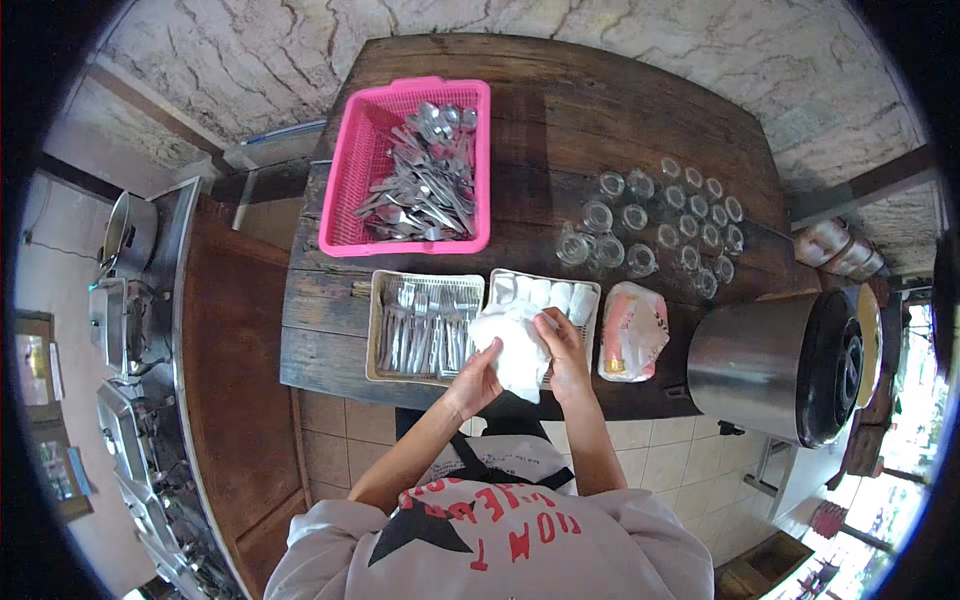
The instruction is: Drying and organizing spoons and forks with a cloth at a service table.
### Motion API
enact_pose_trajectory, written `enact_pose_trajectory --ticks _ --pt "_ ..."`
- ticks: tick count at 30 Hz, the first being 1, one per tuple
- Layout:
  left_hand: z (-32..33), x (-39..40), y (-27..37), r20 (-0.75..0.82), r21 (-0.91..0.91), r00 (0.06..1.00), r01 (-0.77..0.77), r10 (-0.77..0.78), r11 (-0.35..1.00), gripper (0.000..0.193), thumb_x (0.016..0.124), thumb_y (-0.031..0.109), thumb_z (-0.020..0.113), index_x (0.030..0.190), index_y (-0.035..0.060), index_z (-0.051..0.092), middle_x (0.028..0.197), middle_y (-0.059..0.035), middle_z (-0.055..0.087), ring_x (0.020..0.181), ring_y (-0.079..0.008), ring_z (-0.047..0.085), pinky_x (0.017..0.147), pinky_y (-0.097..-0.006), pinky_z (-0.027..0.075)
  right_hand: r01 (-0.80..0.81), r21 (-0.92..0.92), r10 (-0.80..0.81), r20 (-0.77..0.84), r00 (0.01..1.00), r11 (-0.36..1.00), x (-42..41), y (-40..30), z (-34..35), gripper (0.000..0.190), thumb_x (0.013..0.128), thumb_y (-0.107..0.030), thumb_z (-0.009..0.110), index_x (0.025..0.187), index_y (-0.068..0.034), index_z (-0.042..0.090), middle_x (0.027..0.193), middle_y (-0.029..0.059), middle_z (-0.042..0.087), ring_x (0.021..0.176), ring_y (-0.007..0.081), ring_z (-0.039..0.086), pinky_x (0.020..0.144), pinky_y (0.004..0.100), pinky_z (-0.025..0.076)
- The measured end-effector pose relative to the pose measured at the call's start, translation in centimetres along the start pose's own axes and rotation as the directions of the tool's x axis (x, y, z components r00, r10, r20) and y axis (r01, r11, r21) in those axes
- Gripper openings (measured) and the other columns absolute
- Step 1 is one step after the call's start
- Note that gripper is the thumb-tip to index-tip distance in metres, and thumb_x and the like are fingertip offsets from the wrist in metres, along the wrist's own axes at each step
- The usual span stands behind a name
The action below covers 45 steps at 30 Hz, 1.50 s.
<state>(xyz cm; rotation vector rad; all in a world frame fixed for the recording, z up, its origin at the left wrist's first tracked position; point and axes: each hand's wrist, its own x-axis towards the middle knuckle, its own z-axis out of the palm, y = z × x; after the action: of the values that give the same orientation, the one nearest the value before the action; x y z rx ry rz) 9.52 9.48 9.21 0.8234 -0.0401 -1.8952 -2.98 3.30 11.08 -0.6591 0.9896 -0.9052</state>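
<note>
Between my left hand (476, 381) and my right hand (564, 352) is a white paper napkin (514, 345), partly unfolded and gripped at its two sides. It hangs over the near part of a cream plastic basket (594, 319), in which a row of white napkin rolls (551, 291) lies at the far end. To the left, a second cream basket (373, 330) holds forks and other cutlery (424, 330) laid side by side. A pack of napkins (634, 334), in pink and clear wrapping, sits right of the baskets.
Behind the baskets, a pink plastic basket (330, 202) holds jumbled spoons and forks (427, 187). Several clear glasses (641, 217) stand on the dark wooden table (517, 150). A large steel container (750, 367) with a black lid is at the right. Chafing dishes (124, 427) line a left counter.
</note>
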Motion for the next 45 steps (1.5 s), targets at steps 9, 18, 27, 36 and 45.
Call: enact_pose_trajectory --ticks 9,18,27,36,45 --pt "-1.1 -2.7 6.3 -0.243 -0.032 0.905 -0.366 0.348 0.93 0.032 0.085 0.032 0.043 0.101 0.0051 0.047 0.089 -0.0028 0.057 0.081 -0.0132 0.056 0.068 -0.0262 0.046 0.028 -0.263 -0.009 0.073 0.997 0.964 -0.3 5.3 6.6 0.05 0.078 -0.035 0.053 0.106 0.003 0.038 0.089 0.0119 0.053 0.07 0.0104 0.054 0.051 0.0221 0.044" --pt "-6.8 -4.0 14.4 -0.42 0.012 0.832 -0.395 0.363 0.919 0.036 0.087 0.028 0.038 0.109 0.0002 0.042 0.103 -0.0083 0.051 0.097 -0.0167 0.05 0.084 -0.0299 0.039 -0.072 -0.415 0.183 0.236 0.954 0.907 0.0 3.7 11.4 0.028 0.081 -0.023 0.053 0.092 0.003 0.049 0.051 -0.0032 0.041 0.035 0.0024 0.033 0.033 0.0182 0.026" --pt "-12.6 -5.7 20.1 -0.268 -0.098 0.788 -0.595 0.555 0.797 0.047 0.089 0.033 0.022 0.123 0.0011 0.026 0.124 -0.0115 0.037 0.114 -0.0188 0.035 0.096 -0.0308 0.028 -0.129 -0.362 0.229 0.247 0.942 0.923 -0.2 2.9 15.3 0.025 0.081 -0.021 0.053 0.089 0.002 0.049 0.05 -0.0054 0.037 0.036 0.0018 0.03 0.033 0.0177 0.025" --pt "-10.0 -6.7 15.8 -0.108 -0.582 0.988 -0.152 0.109 0.799 0.046 0.085 0.041 0.033 0.111 0.0035 0.042 0.11 -0.0091 0.048 0.106 -0.0196 0.042 0.093 -0.0354 0.03 -0.156 -0.245 0.206 0.195 0.959 0.957 0.2 6.5 19.3 0.018 0.08 -0.017 0.055 0.087 -0.002 0.049 0.051 -0.0065 0.034 0.037 0.0009 0.028 0.034 0.0164 0.023" --pt "-11.7 -7.8 19.1 -0.208 -0.249 0.937 -0.329 0.281 0.911 0.039 0.087 0.028 0.036 0.113 -0.0002 0.036 0.109 -0.0091 0.047 0.102 -0.0198 0.046 0.087 -0.0339 0.036 -0.08 -0.564 0.135 0.057 0.989 0.822 0.1 10.2 16.2 0.024 0.082 -0.022 0.051 0.089 0.001 0.049 0.065 -0.0001 0.048 0.055 0.0066 0.049 0.05 0.0186 0.042"
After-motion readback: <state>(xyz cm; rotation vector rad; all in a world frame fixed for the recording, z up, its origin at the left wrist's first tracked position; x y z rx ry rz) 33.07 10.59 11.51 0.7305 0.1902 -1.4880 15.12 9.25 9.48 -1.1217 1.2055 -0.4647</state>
